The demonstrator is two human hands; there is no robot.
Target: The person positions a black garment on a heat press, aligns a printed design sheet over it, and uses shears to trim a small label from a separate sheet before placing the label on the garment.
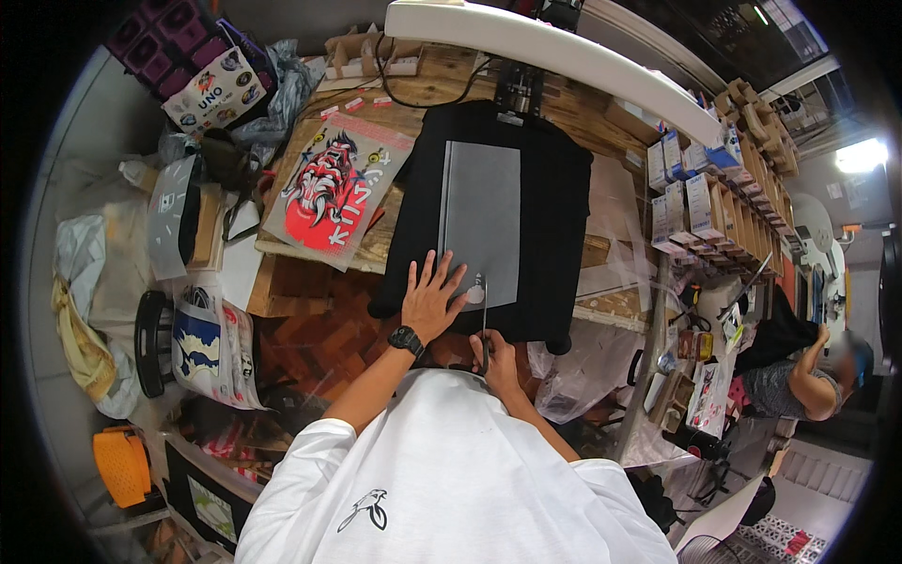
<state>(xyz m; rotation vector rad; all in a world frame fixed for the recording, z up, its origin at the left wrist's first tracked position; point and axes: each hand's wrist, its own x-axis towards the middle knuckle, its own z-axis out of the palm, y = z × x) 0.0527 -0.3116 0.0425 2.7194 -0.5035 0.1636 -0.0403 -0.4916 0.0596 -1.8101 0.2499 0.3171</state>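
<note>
A grey translucent film sheet with a small white print near its lower edge lies on a black garment spread over a platen. My left hand, wearing a black digital watch, rests flat with fingers apart on the sheet's lower left corner. In my right hand is a pair of scissors, held by the dark handles. The blades point away from me at the sheet's lower part, just right of the print. Whether the blades touch the film is unclear.
A film with a red figure print lies on the wooden table at left. The white arm of a machine spans the far side. Stacked boxes stand at right. Another person handles dark cloth farther right.
</note>
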